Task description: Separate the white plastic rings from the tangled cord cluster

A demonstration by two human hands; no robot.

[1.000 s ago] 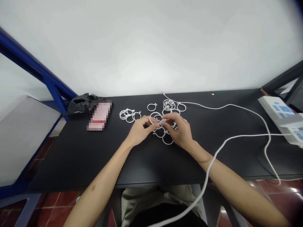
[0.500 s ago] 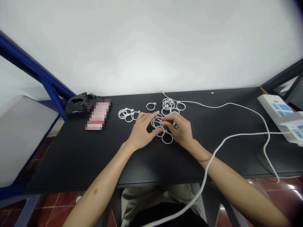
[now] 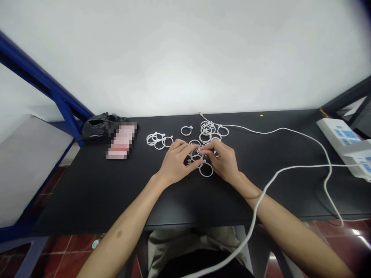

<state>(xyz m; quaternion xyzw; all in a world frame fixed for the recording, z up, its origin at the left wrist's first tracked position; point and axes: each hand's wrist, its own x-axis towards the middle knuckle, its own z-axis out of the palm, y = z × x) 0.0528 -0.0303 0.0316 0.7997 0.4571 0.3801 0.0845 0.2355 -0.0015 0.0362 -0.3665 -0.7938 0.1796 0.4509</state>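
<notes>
Several white looped rings with small knobs lie between my two hands on the black table point(image 3: 185, 200). My right hand point(image 3: 224, 162) pinches one of these white rings between thumb and forefinger; the fingertips partly hide it. Beside it, my left hand point(image 3: 175, 164) has its thumb and fingers apart around the loops, its fingertips close to the right ones. One loose ring point(image 3: 206, 176) lies flat just in front of the fingertips. Behind my right hand is a heap of more rings point(image 3: 223, 136).
Left of my hands lies a small ring cluster point(image 3: 159, 149), with a single ring point(image 3: 181, 131) farther back. A pixelated pink phone-like object point(image 3: 123, 139) and a black plastic bag point(image 3: 92, 127) sit left. A white cable point(image 3: 284, 168) crosses above my right forearm; a white-and-blue box point(image 3: 333, 133) stands right.
My left fingers have moved slightly right, closer to my right fingertips, over the rings. The whole view has shifted a little.
</notes>
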